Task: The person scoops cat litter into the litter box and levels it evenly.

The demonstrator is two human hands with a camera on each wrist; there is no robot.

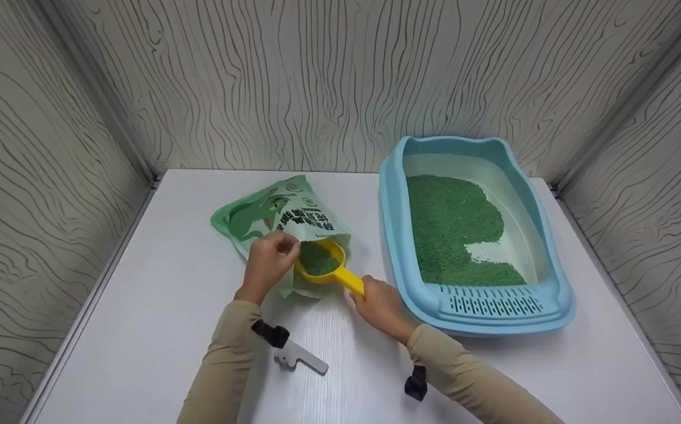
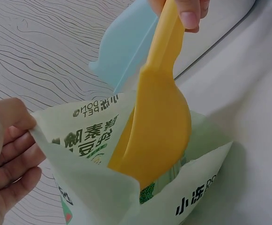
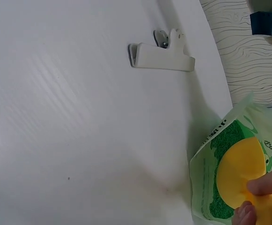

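Scooping, apparently: right hand (image 1: 382,307) grips scoop (image 2: 163,129), left hand (image 1: 268,264) pinches bag (image 1: 290,211). Next likely needs level lift toward tray (image 1: 400,235), 3 o'clock.

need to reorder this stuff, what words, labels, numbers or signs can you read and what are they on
"小冻": outside of the green bag, left wrist view
"DO": beside it, cut short
"PET": the bag's far wall
Too unclear to read surely: the bag's other characters
None legible: yellow scoop, blue tray, grey clip
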